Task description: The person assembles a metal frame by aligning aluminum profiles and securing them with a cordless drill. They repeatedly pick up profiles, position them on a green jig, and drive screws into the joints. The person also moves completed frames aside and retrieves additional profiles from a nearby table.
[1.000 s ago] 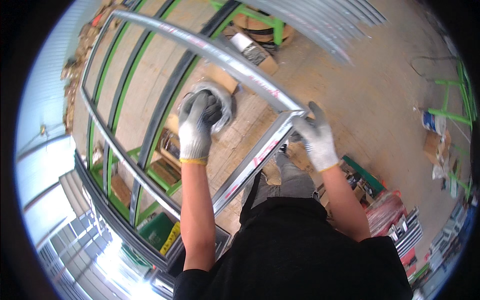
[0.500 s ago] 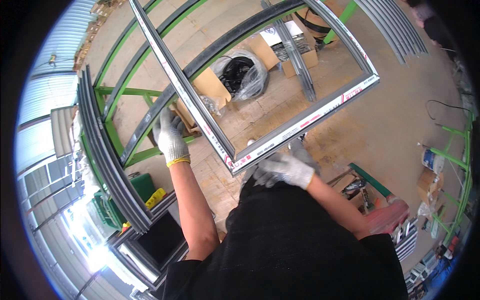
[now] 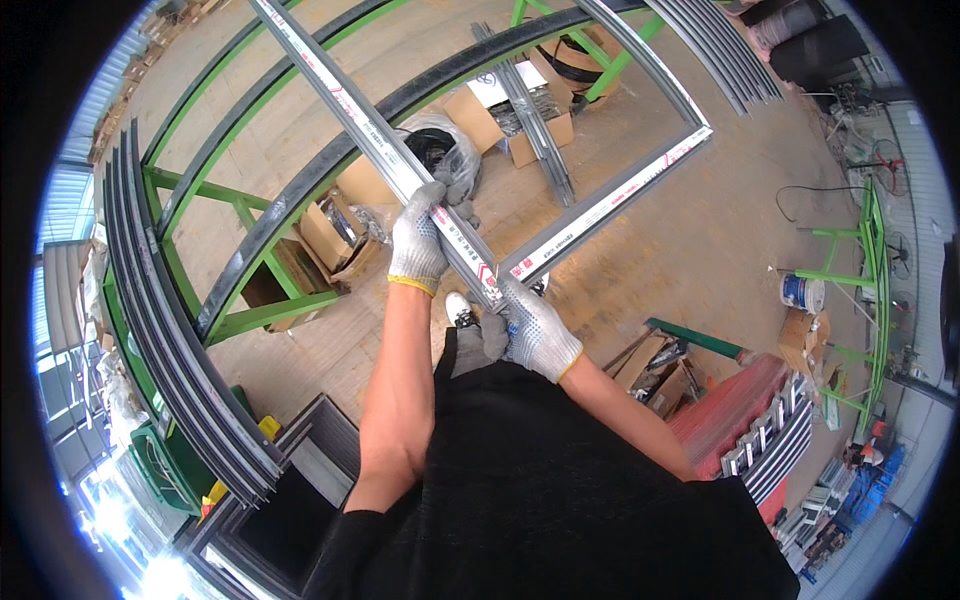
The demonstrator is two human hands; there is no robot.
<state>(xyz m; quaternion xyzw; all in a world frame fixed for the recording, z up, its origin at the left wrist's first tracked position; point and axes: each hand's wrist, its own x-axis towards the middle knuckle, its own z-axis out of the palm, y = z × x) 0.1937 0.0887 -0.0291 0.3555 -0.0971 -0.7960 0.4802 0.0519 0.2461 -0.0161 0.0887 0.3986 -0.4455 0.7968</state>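
You have the grey metal frame (image 3: 600, 205) lifted off the floor (image 3: 700, 250) at its near corner, left hand (image 3: 418, 240) wrapped round one rail, right hand (image 3: 535, 325) clasping the corner, not yet set down anywhere.

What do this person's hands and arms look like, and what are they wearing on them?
Both hands wear light grey knitted work gloves: the left hand glove ends in a yellow cuff band at the wrist, and the right hand glove shows a pattern of small dark dots and a yellow edge. The forearms are bare. A black short-sleeved top covers the upper arms and body.
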